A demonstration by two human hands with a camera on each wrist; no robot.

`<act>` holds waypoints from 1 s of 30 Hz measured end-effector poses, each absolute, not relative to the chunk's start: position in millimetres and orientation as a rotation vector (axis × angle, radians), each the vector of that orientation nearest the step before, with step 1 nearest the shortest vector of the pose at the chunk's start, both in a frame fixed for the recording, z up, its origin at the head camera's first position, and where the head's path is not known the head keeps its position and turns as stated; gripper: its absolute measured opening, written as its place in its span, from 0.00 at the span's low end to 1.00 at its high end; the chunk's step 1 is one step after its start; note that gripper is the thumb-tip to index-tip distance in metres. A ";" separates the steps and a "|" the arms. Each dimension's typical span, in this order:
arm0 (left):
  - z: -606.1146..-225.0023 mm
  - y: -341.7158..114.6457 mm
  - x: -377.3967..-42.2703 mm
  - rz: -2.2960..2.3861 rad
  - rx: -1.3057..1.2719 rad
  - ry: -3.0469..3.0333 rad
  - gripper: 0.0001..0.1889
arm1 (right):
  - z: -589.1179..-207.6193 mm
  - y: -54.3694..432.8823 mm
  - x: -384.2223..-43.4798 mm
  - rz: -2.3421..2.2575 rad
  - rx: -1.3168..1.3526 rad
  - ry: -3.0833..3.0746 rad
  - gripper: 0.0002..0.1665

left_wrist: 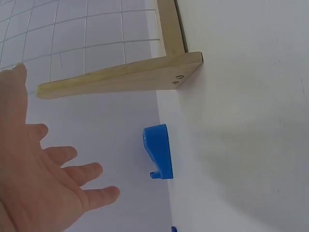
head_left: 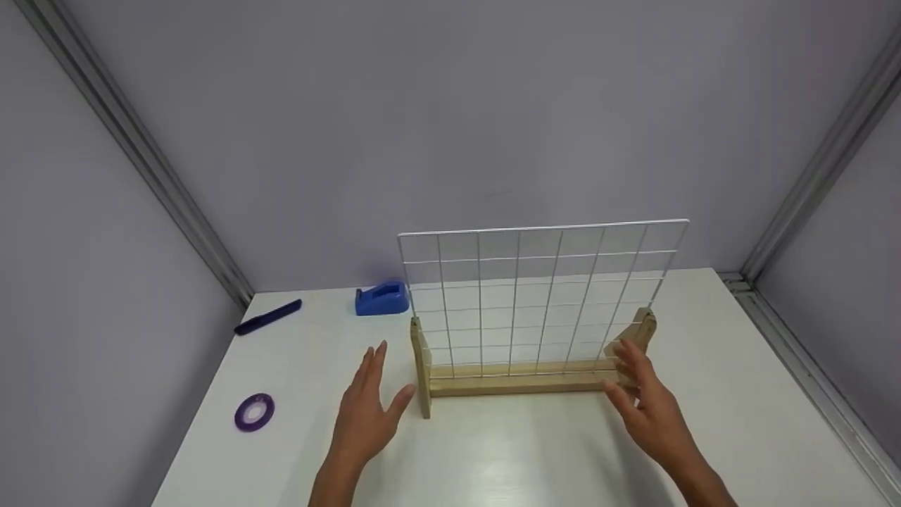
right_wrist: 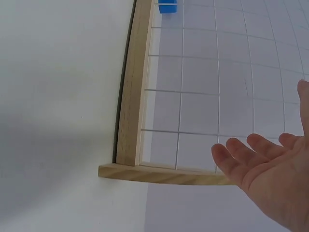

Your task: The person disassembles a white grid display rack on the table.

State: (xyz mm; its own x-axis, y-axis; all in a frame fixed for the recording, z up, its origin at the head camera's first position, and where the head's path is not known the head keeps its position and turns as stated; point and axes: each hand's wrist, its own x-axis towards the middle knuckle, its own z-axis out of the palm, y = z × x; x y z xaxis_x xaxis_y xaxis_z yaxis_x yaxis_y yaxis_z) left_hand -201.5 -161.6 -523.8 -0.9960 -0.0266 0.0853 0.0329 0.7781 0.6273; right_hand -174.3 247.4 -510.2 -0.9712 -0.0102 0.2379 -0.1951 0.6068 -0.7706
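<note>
A white wire grid panel [head_left: 517,296] stands upright in a wooden stand [head_left: 521,384] on the white table. My left hand [head_left: 367,415], fingers extended and thumb spread, hovers just outside the stand's left wooden side [head_left: 421,370]. My right hand [head_left: 651,412] is by the right end, its fingers overlapping the right wooden side [head_left: 642,327] in the head view. Neither hand holds anything. In the left wrist view, two screws show low on the wooden side [left_wrist: 120,77] beyond the spread left hand [left_wrist: 43,179]. The right wrist view has the right hand [right_wrist: 275,164] in front of the grid.
Behind the left hand, a blue tape dispenser [head_left: 382,299] sits near the table's back edge. A dark blue pen-like stick [head_left: 268,317] lies at the back left corner. Nearer on the left is a purple ring-shaped roll [head_left: 243,422]. Walls enclose the table [head_left: 725,394].
</note>
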 end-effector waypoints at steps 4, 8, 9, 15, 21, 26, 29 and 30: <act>-525.6 -159.9 -207.9 -1.138 -0.022 -2.865 0.45 | -513.8 237.9 -177.9 1.371 0.154 -2.609 0.42; -525.0 -159.1 -212.4 -1.184 -0.066 -2.842 0.45 | -517.2 228.6 -184.2 1.420 0.136 -2.582 0.42; -524.8 -158.9 -213.0 -1.184 -0.074 -2.839 0.45 | -518.3 226.3 -186.4 1.430 0.136 -2.571 0.42; -523.9 -157.7 -214.9 -1.182 -0.078 -2.844 0.45 | -524.8 211.3 -198.2 1.476 0.173 -2.506 0.41; -521.6 -154.6 -218.7 -1.201 -0.069 -2.855 0.46 | -528.1 198.8 -203.7 1.524 0.194 -2.455 0.41; -520.4 -153.8 -223.3 -1.245 -0.124 -2.839 0.47 | -529.6 192.3 -206.5 1.527 0.193 -2.447 0.42; -520.4 -153.7 -225.8 -1.280 -0.171 -2.824 0.48 | -530.1 189.6 -207.3 1.545 0.180 -2.439 0.43; -520.4 -153.6 -226.7 -1.290 -0.180 -2.821 0.48 | -530.3 189.0 -207.8 1.558 0.173 -2.437 0.43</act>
State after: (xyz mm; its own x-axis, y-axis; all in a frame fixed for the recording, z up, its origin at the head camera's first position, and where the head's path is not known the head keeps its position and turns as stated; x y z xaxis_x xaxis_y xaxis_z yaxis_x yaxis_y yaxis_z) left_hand -226.7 -153.6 -520.4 -0.9927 0.0907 0.0795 0.1194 0.6485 0.7518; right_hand -207.8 189.0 -530.3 -0.9634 0.0312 0.2663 -0.2286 0.4236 -0.8765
